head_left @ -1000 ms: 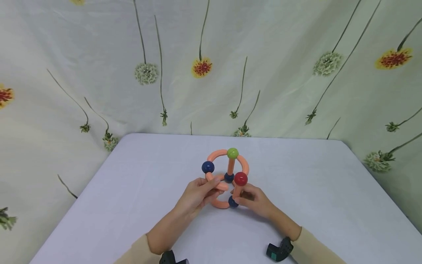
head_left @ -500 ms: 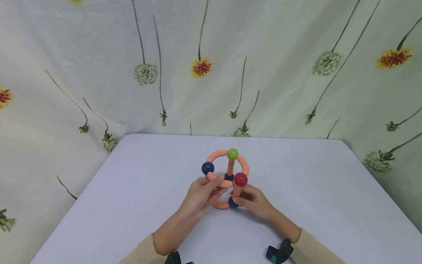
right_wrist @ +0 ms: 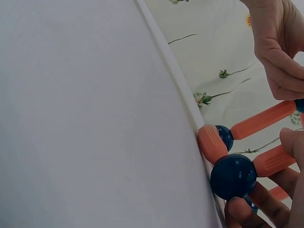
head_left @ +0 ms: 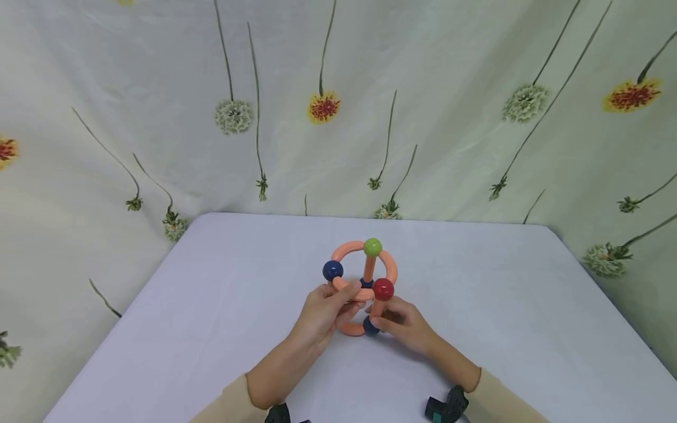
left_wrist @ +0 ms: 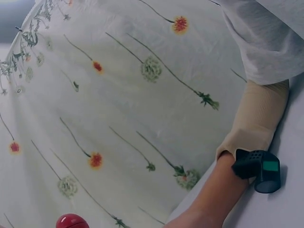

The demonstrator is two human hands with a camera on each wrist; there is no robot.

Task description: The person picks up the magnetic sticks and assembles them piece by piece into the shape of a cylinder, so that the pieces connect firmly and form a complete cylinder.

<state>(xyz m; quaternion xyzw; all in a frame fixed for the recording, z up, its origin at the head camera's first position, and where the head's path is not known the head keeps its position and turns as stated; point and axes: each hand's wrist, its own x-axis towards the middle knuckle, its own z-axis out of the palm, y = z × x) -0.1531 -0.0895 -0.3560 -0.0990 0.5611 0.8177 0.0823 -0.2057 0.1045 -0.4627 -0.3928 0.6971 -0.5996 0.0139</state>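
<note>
My left hand [head_left: 321, 314] pinches a curved orange rod [head_left: 362, 295] between thumb and fingers. That rod runs from the upper left dark blue ball [head_left: 332, 270] to the red ball [head_left: 383, 289], apparently touching it. My right hand [head_left: 408, 324] grips the short upright orange rod [head_left: 377, 308] under the red ball, fingers also at the lower blue ball [right_wrist: 233, 176]. Both rods belong to a ball-and-rod frame topped at the back by a green ball [head_left: 372, 247]. Only the red ball [left_wrist: 72, 221] of it shows in the left wrist view. My fingers hide part of the lower ring.
A white-covered table [head_left: 238, 264] carries the frame. Behind it hangs a flower-printed cloth [head_left: 449, 117]. Dark devices are strapped at both wrists, the right one [head_left: 446, 405] plainly visible near the sleeve.
The curved rod in my left hand has swung up, its free end coming to the red ball. My right hand has shifted the red ball and its upright slightly left.
</note>
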